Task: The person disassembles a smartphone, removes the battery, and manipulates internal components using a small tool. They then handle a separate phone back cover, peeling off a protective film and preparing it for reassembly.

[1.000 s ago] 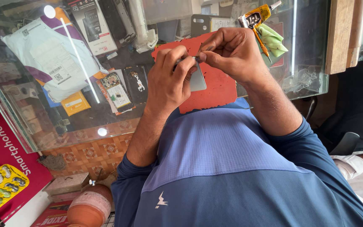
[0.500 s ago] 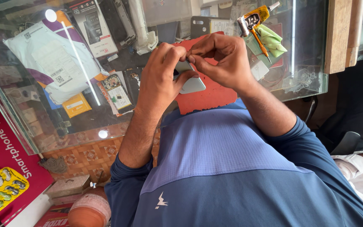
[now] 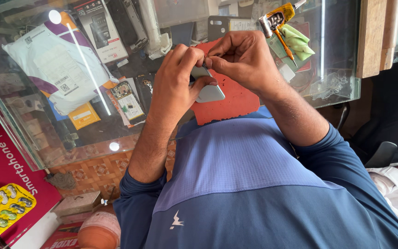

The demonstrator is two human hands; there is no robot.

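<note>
glass shop counter (image 3: pixel 332 69), goods under pane, red mat (image 3: pixel 236 101) on top. left hand (image 3: pixel 176 87) curled round small grey phone-like device (image 3: pixel 207 90), held above mat at centre. right hand (image 3: pixel 245 57) pinched shut at device's top edge; what fingertips grip, cannot tell. judgement: mid-way, fine work at edge ongoing, device not set down. yellow glue tube (image 3: pixel 277 18) far right.

He wears a two-tone blue shirt (image 3: pixel 254 184), paler across the chest, darker below, with dark blue sleeves pushed up and a small white emblem (image 3: pixel 176 221).
</note>
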